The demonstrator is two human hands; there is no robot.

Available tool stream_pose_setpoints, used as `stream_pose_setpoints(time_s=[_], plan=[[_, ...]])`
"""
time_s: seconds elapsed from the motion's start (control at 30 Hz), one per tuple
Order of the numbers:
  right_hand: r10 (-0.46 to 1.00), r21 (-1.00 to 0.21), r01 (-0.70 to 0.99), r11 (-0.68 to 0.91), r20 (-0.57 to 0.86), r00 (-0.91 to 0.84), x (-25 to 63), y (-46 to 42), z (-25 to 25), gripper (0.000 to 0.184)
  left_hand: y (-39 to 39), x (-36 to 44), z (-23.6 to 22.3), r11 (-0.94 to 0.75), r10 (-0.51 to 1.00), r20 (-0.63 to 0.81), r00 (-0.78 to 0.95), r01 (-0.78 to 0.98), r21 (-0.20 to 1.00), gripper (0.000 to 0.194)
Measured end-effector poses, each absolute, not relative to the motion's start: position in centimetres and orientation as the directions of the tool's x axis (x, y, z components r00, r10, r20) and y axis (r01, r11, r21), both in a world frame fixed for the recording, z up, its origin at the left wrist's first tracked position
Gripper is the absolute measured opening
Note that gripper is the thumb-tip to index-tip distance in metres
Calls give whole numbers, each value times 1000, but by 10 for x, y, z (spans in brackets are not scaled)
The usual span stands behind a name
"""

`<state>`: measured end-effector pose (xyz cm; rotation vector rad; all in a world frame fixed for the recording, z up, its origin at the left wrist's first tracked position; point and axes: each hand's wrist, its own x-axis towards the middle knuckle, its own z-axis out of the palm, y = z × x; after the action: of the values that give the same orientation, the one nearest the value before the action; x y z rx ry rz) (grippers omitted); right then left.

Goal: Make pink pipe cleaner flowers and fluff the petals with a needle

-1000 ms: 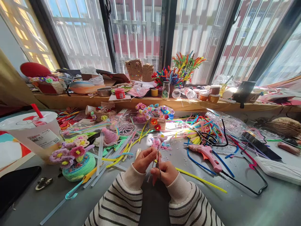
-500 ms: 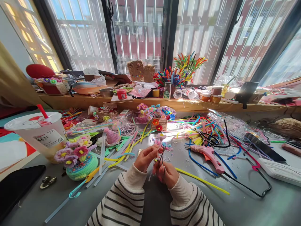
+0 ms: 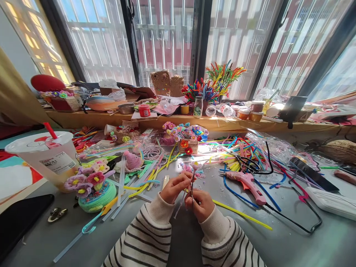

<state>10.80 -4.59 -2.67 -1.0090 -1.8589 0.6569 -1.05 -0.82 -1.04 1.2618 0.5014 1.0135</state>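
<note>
My left hand [image 3: 175, 186] is closed in a pinch on a thin pale pipe cleaner [image 3: 178, 209], whose tail hangs down between my hands. My right hand [image 3: 202, 204] wraps around small metal scissors [image 3: 191, 188], held upright with the blades pointing up beside my left fingertips. Just above the blades shows a small pink flower with a yellow centre [image 3: 195, 165]; whether it joins the held pipe cleaner, I cannot make out. Pink and blue fuzzy clippings [image 3: 199, 174] lie behind my hands. Close to my right wrist rests a yellow pipe cleaner [image 3: 241, 214].
On the right lie a pink glue gun [image 3: 247, 184] with its black cord, and black-handled scissors [image 3: 247, 163]. A teal pot of crocheted flowers [image 3: 96, 196], clear glue sticks [image 3: 114, 211] and a drink cup [image 3: 52, 155] stand left. A flower basket [image 3: 188, 145] is behind my hands.
The scissors have turned more upright and their blades look closer together. The flower above them has come into clearer view, slightly to the right. My hands stay nearly in place.
</note>
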Motion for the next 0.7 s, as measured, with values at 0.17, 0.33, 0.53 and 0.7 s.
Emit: stream_pose_setpoints(time_s=[0.17,0.33,0.53,0.7], plan=[[838,-723,426,544,497,-227,109,-44,-28,56,-8,-10,-10,-67,839,241,488,-347,936,20],[843,-717,450,533,495,-210,109,-43,-30,55,-8,-9,-9,-55,863,232,450,-373,926,20],[864,-745,438,503,452,-224,107,-47,-26,60,-9,-9,-9,-50,860,216,462,-346,937,19],[871,-751,443,490,411,-268,106,-47,-26,60,-9,-10,-9,-69,860,229,457,-339,938,19]])
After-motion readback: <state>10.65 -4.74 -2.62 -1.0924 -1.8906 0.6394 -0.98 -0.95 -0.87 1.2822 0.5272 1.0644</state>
